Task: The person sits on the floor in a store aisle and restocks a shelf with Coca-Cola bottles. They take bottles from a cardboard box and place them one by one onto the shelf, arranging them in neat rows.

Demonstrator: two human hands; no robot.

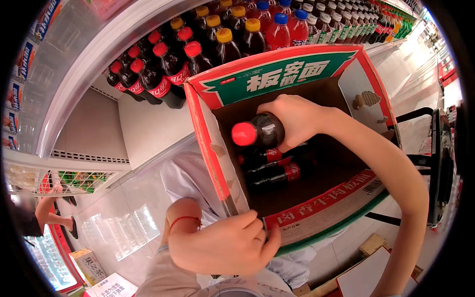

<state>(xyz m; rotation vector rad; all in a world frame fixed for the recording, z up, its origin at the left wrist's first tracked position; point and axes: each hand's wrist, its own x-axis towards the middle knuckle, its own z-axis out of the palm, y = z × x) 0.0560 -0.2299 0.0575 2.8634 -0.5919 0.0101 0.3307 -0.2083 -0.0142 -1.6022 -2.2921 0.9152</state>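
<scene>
An open cardboard carton [209, 148] with red, green and white print sits tilted in front of me. My right hand [297, 118] is inside it, wrapped around a dark cola bottle [265, 130] whose red cap points left. Beneath that bottle, several more cola bottles [274, 176] lie on their sides at the carton's bottom. My left hand [226, 243] grips the carton's near left corner, its fingers over the rim.
Cola bottles [156, 83] with red caps stand on a shelf [156, 126] beyond the carton, beside yellow-capped and blue-capped bottles [280, 31]. A black-framed cart [438, 167] is at right. Another person's legs [61, 221] show at far left. Boxes [87, 265] stand on the floor.
</scene>
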